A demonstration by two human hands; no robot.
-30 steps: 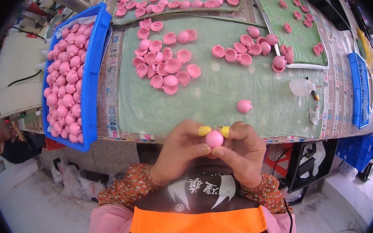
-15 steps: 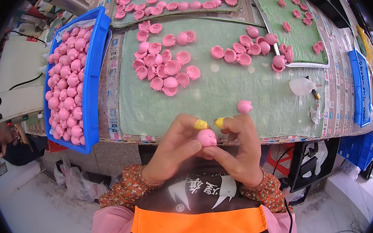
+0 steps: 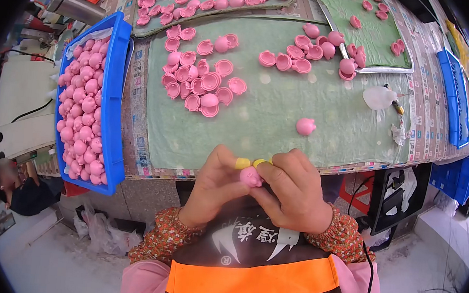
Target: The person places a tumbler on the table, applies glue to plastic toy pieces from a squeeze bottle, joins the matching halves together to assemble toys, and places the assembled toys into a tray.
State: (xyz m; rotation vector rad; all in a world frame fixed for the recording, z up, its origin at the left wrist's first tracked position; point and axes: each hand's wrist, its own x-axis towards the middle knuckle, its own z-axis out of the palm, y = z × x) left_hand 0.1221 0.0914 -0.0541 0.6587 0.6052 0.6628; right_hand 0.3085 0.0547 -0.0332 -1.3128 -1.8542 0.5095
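Observation:
A small round pink pig figure [image 3: 250, 177] is pinched between my two hands near the table's front edge. My left hand [image 3: 218, 182] grips it from the left with thumb and index finger. From the right, my right hand [image 3: 291, 190] closes on the same pig with thumb and index finger. Yellow tape wraps a fingertip of each hand. Another pink pig [image 3: 305, 126] lies by itself on the green mat [image 3: 271, 105] beyond my right hand. Open pink half shells [image 3: 211, 81] are heaped on the mat's left part, and more shells [image 3: 302, 52] lie farther back.
A blue crate [image 3: 118, 99] full of pink pigs stands at the left. A white squeeze bottle [image 3: 379, 97] lies on the right of the mat. Behind are trays of shells [image 3: 221, 3] and a green-lined tray [image 3: 385, 48]. A person [image 3: 27, 188] sits at far left.
The held pig has been turned and moved slightly left and down. My right index finger has come in against it, bringing the taped fingertips closer together. The camera view has shifted a little.

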